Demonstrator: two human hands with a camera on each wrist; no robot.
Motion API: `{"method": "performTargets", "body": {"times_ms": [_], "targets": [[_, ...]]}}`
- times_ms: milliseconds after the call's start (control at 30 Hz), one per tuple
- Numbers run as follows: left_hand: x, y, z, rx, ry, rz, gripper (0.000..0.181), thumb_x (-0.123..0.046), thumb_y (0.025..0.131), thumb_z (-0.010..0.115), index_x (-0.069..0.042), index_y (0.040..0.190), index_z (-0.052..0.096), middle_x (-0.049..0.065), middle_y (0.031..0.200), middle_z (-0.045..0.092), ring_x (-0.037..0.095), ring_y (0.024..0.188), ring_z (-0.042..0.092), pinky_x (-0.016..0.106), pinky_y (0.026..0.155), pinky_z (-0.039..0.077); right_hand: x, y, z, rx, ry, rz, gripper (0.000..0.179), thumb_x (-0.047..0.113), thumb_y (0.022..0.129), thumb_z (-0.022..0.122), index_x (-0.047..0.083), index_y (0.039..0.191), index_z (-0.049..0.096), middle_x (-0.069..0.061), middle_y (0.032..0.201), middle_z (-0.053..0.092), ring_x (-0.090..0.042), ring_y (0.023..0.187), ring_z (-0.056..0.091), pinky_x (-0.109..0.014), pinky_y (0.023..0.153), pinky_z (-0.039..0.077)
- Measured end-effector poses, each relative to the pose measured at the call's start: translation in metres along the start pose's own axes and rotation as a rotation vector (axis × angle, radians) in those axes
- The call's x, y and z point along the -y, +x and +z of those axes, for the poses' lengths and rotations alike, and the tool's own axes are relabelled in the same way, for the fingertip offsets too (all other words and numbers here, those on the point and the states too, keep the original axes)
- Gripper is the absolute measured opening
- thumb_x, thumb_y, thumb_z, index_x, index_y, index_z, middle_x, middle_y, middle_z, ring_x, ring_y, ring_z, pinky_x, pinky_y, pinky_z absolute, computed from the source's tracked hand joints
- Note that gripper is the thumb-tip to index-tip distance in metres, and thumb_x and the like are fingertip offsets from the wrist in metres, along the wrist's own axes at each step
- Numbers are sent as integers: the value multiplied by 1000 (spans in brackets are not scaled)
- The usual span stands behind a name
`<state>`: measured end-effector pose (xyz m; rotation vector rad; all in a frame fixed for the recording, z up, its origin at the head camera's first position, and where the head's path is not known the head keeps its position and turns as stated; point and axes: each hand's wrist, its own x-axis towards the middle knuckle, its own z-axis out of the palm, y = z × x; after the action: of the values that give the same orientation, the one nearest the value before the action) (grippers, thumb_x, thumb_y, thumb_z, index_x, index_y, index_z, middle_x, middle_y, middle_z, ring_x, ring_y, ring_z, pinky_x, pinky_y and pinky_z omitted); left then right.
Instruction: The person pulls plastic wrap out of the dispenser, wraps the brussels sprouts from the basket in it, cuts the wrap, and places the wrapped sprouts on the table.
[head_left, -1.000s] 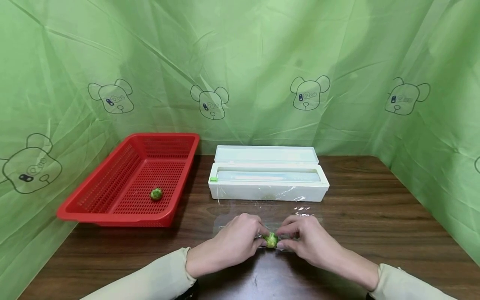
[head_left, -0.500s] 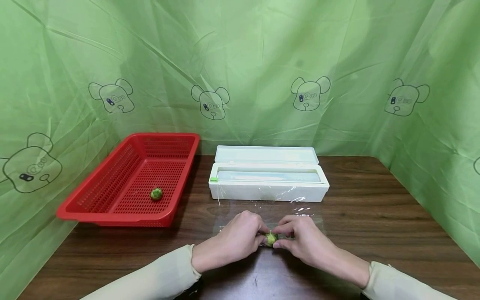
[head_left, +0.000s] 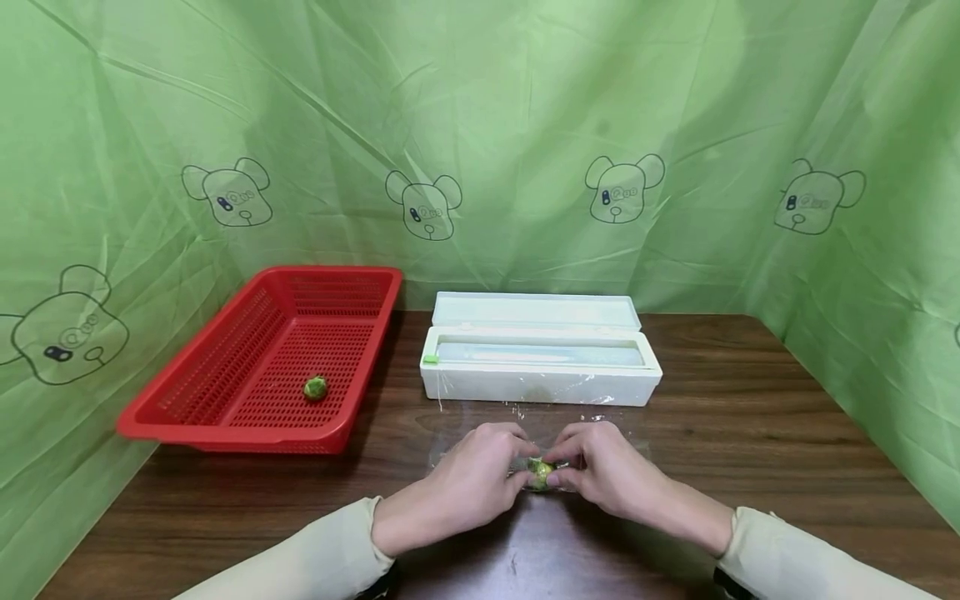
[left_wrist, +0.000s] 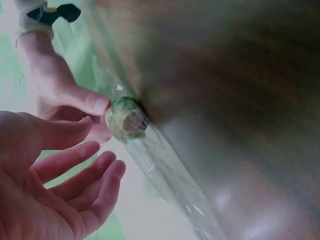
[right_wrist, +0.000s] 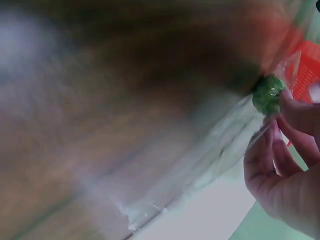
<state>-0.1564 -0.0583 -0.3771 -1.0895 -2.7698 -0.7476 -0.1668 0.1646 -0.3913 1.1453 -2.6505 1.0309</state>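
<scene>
**Green sprout (head_left: pixel 542 473) pinched by the right hand (head_left: pixel 611 468)**

The right hand has its thumb against the sprout and its other fingers curled in behind, with some clear film (left_wrist: pixel 170 177) caught between them. The left hand (head_left: pixel 480 467) faces it from the other side: in its wrist view the fingers (left_wrist: pixel 110 185) are loosely bent and spaced apart, thumb clear of them, and they stand just beside the sprout. The head view leaves it unclear whether that thumb touches.

The sprout sits between both hands, low over the table (head_left: pixel 750 400). Film runs along it in a folded strip; how fully it is covered cannot be told. Both forearms angle in from the near edge, wrists bent toward each other, pale sleeves (head_left: pixel 300 550) ending at the wrists.

Beyond the hands stands a white box (head_left: pixel 536 387), lid raised. To the left, a red basket (head_left: pixel 232 435) holds a second sprout (head_left: pixel 315 388).
</scene>
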Motion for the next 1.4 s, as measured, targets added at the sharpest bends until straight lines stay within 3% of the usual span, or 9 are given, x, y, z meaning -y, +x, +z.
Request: {"method": "performTargets", "body": {"times_ms": [300, 533, 700, 900, 1133, 1233, 1400], "targets": [[3, 6, 5, 39, -50, -17, 33, -7, 86, 87, -9, 118, 81, -1, 99, 76, 2, 80, 62, 14, 68, 48, -11, 15, -11, 135, 87, 67, 15, 9, 86, 88, 10, 100, 85, 9, 90, 75, -2, 79, 63, -25, 66, 54], [6, 12, 8, 35, -63, -53, 26, -6, 85, 88, -8, 110, 83, 1, 98, 78, 4, 82, 66, 16, 69, 51, -19, 20, -14, 191, 130, 119, 15, 15, 91, 84, 9, 104, 84, 4, 98, 78, -7, 91, 69, -32, 78, 57], [10, 17, 11, 43, -70, -36, 17, -3, 85, 86, -9, 101, 83, -4, 90, 78, 1, 80, 66, 17, 72, 53, -18, 15, -12, 141, 111, 164, 15, 20, 93, 83, 13, 106, 84, 8, 99, 77, -5, 84, 67, -29, 72, 56], [17, 24, 11, 53, -70, -34, 17, -1, 86, 83, -7, 101, 84, -6, 85, 77, -2, 73, 60, 16, 67, 50, -12, 8, -3, 26, 76, 129, 20, 17, 85, 90, 14, 105, 84, 11, 94, 74, -6, 70, 62, -25, 62, 52], [20, 29, 8, 90, -135, -85, 12, -1, 88, 82, -6, 99, 83, -5, 80, 74, -2, 68, 58, 17, 64, 50, -13, 6, 5, -47, 15, 53, 28, 9, 78, 94, 13, 105, 85, 10, 98, 77, -11, 92, 70, -35, 77, 57], [20, 29, 6, 107, -154, -106, 12, -2, 89, 82, -5, 101, 82, -4, 82, 75, -1, 68, 59, 18, 65, 51, -15, 6, 6, -60, -10, 50, 28, 10, 78, 94, 13, 104, 85, 10, 98, 77, -9, 93, 70, -35, 79, 57], [17, 24, 4, 80, -77, -80, 18, -6, 90, 82, -6, 107, 82, -1, 93, 73, 8, 84, 65, 22, 75, 54, -18, 10, 4, -26, -9, 39, 22, 12, 81, 92, 13, 102, 85, 10, 94, 77, -8, 88, 70, -33, 76, 57]]}}
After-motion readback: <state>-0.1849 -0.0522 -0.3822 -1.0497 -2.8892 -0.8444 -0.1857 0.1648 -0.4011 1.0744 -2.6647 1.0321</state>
